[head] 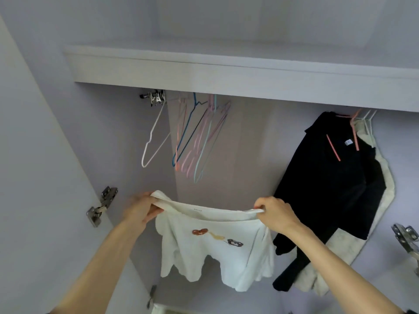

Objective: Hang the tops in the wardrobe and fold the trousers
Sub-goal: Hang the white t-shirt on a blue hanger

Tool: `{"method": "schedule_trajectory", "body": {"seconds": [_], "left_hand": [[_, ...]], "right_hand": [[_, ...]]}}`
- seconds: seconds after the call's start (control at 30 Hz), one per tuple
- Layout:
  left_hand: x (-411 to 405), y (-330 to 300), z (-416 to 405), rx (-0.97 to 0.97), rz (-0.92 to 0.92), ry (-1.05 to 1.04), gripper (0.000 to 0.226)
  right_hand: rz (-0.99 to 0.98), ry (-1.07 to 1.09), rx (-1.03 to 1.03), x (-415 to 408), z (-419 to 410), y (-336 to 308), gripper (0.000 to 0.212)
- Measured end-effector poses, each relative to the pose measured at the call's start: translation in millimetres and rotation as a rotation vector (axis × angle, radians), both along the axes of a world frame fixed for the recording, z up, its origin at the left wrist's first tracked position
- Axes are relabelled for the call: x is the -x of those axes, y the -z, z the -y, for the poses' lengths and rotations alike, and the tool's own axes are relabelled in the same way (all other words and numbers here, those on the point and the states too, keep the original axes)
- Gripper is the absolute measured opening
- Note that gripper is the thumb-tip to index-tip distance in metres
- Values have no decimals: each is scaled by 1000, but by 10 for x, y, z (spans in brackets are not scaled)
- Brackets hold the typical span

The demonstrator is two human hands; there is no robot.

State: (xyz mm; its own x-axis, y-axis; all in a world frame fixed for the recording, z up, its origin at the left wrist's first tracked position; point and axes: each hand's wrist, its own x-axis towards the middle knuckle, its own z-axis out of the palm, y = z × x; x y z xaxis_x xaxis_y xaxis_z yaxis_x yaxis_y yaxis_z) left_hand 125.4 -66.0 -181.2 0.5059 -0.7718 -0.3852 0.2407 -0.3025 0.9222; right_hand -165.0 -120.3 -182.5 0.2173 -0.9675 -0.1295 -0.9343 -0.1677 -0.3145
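Observation:
I hold a white top with a small printed picture spread out in front of the open wardrobe. My left hand grips its left shoulder, and my right hand grips the right one. The neckline sags between them. Above it, several empty wire hangers in white, blue, pink and teal hang from the rail near its left bracket. At the right, a black top hangs on a pink hanger, with a pale garment behind it.
A white shelf runs across above the rail. The open left door carries a metal hinge, and another hinge shows at the right edge. The gap on the rail between the hangers and the black top is bare.

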Motion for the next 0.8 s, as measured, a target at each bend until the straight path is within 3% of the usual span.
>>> {"method": "schedule_trajectory", "body": {"seconds": [0.03,0.1,0.33,0.4,0.57,0.67,0.8], "left_hand": [[-16,-50,27,11,-102,-5,18],[-31,-144,68,22,-100,23,15],[128,-311,119,29,229,160,14],[131,-321,120,34,312,162,20],[-36,-353,73,32,375,129,19],[-140,-383,57,38,405,102,19],[-194,-374,44,19,479,92,17]], "right_hand": [[55,-12,-83,-16,75,8,19],[189,-36,-219,-107,186,-18,10],[1104,174,-517,-1027,619,-115,13],[1188,201,-523,-1285,760,-207,13],[1187,243,-561,-1579,911,-313,18],[1412,309,-606,-1626,925,-367,21],[1594,378,-418,-1602,1014,-430,17]]}}
